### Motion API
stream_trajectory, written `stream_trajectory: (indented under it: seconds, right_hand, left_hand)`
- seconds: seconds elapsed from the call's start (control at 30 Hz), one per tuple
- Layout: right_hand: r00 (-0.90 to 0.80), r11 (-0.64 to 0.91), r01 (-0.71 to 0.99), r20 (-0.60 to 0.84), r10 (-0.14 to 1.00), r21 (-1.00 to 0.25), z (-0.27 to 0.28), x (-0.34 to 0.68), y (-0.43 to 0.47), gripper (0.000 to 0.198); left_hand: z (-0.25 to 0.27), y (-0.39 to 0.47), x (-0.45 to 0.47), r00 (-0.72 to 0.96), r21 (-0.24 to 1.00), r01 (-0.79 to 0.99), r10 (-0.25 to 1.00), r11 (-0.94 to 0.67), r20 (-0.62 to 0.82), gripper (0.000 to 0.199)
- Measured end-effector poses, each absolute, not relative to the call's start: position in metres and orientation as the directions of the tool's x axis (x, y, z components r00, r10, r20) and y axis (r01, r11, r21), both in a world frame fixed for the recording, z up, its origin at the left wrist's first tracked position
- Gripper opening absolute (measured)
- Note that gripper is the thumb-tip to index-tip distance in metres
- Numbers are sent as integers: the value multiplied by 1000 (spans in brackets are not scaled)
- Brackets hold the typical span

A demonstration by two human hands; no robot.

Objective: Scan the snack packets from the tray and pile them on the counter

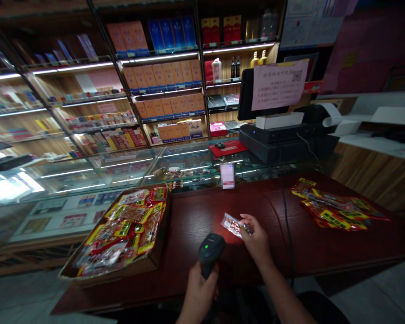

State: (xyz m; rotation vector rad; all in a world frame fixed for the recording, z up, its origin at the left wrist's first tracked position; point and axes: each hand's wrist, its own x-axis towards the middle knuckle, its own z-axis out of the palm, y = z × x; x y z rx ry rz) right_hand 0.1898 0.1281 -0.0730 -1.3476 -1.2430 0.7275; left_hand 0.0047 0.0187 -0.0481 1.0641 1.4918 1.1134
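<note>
My left hand point(201, 285) is wrapped round the handle of a dark barcode scanner point(212, 246), which has a green light lit on top. In front of the scanner, my right hand point(255, 236) pinches a small shiny snack packet point(232, 224) by its right end. Reddish light falls on the table around that packet. On the left stands an open cardboard box point(157, 257) full of red and yellow snack packets point(130, 213). A loose pile of similar packets point(335, 207) lies to the right of my right hand.
A dark red wooden table point(189, 211) spans the front. A black cable point(285, 220) crosses it. Behind it are a glass display counter point(128, 166), a mouse point(219, 145) on a red mat, a monitor point(246, 94) with a paper notice, and shelves of boxes point(162, 76).
</note>
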Motion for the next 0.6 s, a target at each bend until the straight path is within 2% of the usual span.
stream_trajectory:
  seconds: [0.3,0.4,0.5,0.6]
  right_hand:
    - [311,117,195,175,934,-974,-75,195,129,41]
    - [307,50,140,92,947,-989,-66,201,131,39]
    - [201,-19,52,-8,980,-998,-40,188,133,47]
    - [-11,8,19,8,1000,-1000,-1,142,133,53]
  left_hand:
    - [-42,20,5,-143,967,58,960,249,-239,26]
    - [-46,25,5,-129,962,22,955,272,-267,25]
    - [-50,29,6,-133,957,-7,948,292,-290,25]
    - [-53,30,7,-112,958,-27,951,287,-288,23]
